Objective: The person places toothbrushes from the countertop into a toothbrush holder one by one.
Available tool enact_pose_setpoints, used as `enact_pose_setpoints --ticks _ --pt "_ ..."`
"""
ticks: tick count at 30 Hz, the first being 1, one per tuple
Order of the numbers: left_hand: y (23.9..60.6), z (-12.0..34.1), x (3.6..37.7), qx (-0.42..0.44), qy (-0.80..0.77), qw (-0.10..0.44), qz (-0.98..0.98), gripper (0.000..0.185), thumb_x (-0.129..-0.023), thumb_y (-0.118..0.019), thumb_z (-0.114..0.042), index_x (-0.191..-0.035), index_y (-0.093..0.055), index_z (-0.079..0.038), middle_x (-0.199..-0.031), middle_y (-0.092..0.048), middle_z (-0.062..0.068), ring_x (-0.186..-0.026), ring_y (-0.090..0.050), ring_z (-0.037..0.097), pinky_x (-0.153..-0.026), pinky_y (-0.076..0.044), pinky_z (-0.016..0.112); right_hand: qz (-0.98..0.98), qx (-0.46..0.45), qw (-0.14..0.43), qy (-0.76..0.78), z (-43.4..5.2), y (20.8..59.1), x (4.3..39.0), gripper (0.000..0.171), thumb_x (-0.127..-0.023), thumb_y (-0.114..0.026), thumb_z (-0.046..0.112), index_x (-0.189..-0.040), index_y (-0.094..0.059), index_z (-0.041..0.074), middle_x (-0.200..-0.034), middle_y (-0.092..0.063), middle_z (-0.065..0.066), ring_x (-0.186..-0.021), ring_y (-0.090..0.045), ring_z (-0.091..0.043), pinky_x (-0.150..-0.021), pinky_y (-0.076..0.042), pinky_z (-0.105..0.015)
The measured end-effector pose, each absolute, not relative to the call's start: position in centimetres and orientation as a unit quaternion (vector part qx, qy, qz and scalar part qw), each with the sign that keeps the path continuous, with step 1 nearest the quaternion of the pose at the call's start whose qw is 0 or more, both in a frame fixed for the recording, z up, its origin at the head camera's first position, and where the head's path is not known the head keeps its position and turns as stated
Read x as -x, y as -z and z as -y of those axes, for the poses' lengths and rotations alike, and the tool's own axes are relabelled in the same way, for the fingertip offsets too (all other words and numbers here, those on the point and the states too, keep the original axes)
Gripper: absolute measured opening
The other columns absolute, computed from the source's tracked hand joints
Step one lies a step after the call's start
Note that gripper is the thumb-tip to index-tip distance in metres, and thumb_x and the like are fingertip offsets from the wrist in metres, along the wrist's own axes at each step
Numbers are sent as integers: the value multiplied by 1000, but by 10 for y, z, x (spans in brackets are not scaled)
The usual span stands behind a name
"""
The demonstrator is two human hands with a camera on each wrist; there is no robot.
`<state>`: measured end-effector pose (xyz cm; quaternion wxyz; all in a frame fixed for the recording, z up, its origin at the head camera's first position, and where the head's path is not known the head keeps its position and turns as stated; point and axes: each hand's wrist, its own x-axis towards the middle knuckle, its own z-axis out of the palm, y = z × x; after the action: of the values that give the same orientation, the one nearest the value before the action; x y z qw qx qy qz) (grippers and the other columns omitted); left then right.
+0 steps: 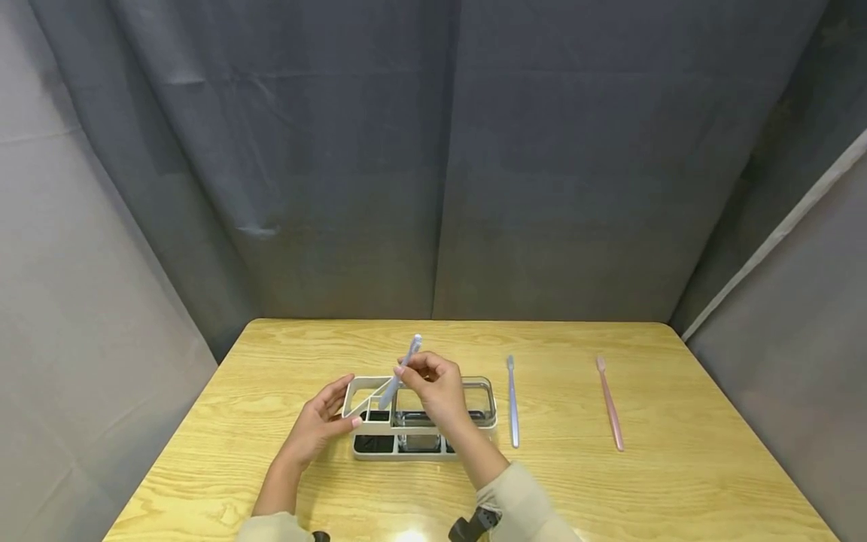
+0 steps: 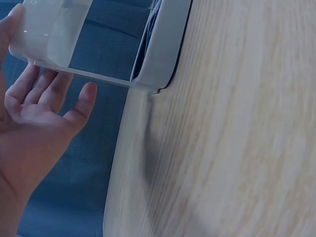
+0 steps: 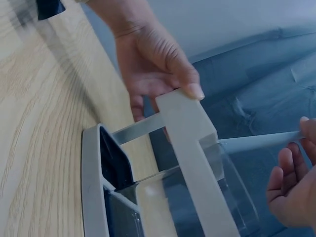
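A white two-tier toothbrush holder point(image 1: 440, 431) with black-lined compartments stands on the table, a clear cup point(image 1: 420, 443) set in its middle. My left hand point(image 1: 314, 425) grips the left end of its upper frame, thumb on the near side and fingers behind, as the right wrist view also shows. Between thumb and fingers, my right hand point(image 1: 436, 393) pinches a pale bluish toothbrush point(image 1: 410, 352). It slants, head up, with its lower end at the small divided openings on the upper frame's left. Whether that end has passed through an opening, I cannot tell.
To the right of the holder lie a blue toothbrush point(image 1: 512, 403) and, farther right, a pink toothbrush point(image 1: 611, 406), both heads pointing away. The wooden table point(image 1: 691, 467) has grey curtains point(image 1: 555, 188) behind and at its sides.
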<state>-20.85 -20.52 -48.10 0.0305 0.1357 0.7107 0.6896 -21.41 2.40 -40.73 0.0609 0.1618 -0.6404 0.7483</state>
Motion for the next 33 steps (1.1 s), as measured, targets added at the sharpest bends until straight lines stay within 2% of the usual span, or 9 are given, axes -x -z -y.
enact_pose_setpoints --ticks 3,9,15,21,29,33 --pt "481 206 209 -135 -684 29 -716 73 -78 -72 0 -141 -34 -1 -141 -38 19 -129 -34 33 -101 -33 44 662 -173 64 -726 -23 400 209 13 -84 -67 -1 -90 -65 -12 -89 -66 -15 -70 -56 -9 -64 -51 -22" --pt "486 207 210 -129 -684 32 -717 74 -77 -73 -2 -141 -35 -3 -141 -39 16 -129 -35 30 -98 -38 34 689 -158 48 -706 -22 397 206 13 -81 -69 -2 -90 -66 -11 -85 -65 -17 -69 -53 -16 -58 -44 -17" --pt "486 207 210 -130 -689 33 -713 74 -77 -74 -4 -141 -37 -7 -142 -38 14 -129 -35 28 -100 -36 39 695 -162 34 -699 -20 408 214 12 -80 -71 2 -87 -67 -8 -83 -65 -12 -70 -52 -19 -57 -44 -18" --pt "486 207 211 -137 -695 34 -706 73 -78 -73 -3 -141 -37 -7 -141 -38 15 -129 -35 29 -98 -38 36 709 -176 -3 -683 -18 433 231 14 -81 -73 12 -87 -69 0 -86 -67 -5 -74 -59 -15 -62 -50 -24" --pt "487 208 211 -134 -691 35 -709 74 -78 -73 -3 -142 -36 -8 -143 -36 13 -130 -34 27 -101 -35 41 743 -200 -62 -636 -19 429 232 11 -81 -73 11 -85 -70 2 -81 -65 -4 -70 -58 -15 -66 -52 -38" --pt "487 207 211 -133 -692 36 -709 73 -78 -73 -3 -142 -37 -9 -144 -36 13 -131 -33 27 -102 -33 43 747 -210 -82 -626 -20 429 233 9 -82 -72 12 -85 -71 3 -81 -65 -5 -70 -58 -16 -66 -51 -40"
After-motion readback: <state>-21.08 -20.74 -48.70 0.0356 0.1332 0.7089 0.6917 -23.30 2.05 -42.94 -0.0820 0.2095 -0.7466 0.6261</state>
